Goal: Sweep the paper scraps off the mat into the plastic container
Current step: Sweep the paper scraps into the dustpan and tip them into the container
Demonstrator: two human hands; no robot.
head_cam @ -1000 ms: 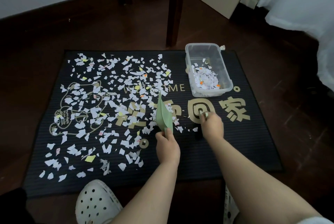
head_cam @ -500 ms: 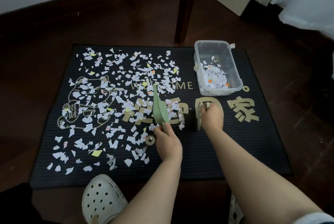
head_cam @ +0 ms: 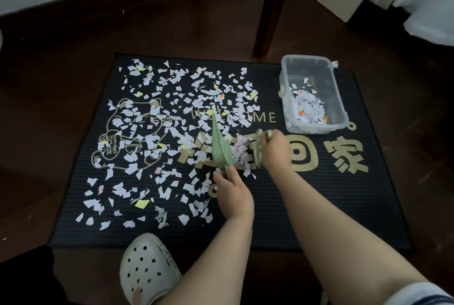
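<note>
A: Left hand point(head_cam: 233, 196) grips the green dustpan point(head_cam: 221, 149), tipped on edge. Right hand point(head_cam: 274, 151) clenches a blurred hand brush point(head_cam: 261, 135), paper scraps point(head_cam: 242, 154) heaped between them!

B: Many more lie left of the left hand. The plastic container point(head_cam: 317, 130) sits just beyond the right hand.

One black doormat point(head_cam: 344, 206). One clear plastic container point(head_cam: 307, 57). Paper scraps point(head_cam: 152, 142) too many to count, well over a hundred loose on the mat, mostly white, with a handful yellow or orange, plus one heap inside the container. Two bare hands: one left hand point(head_cam: 235, 196), one right hand point(head_cam: 275, 149). One green dustpan point(head_cam: 221, 149). One pale brush point(head_cam: 260, 136), blurred. One white clog point(head_cam: 147, 270). Two dark wooden furniture legs point(head_cam: 270, 9).
</note>
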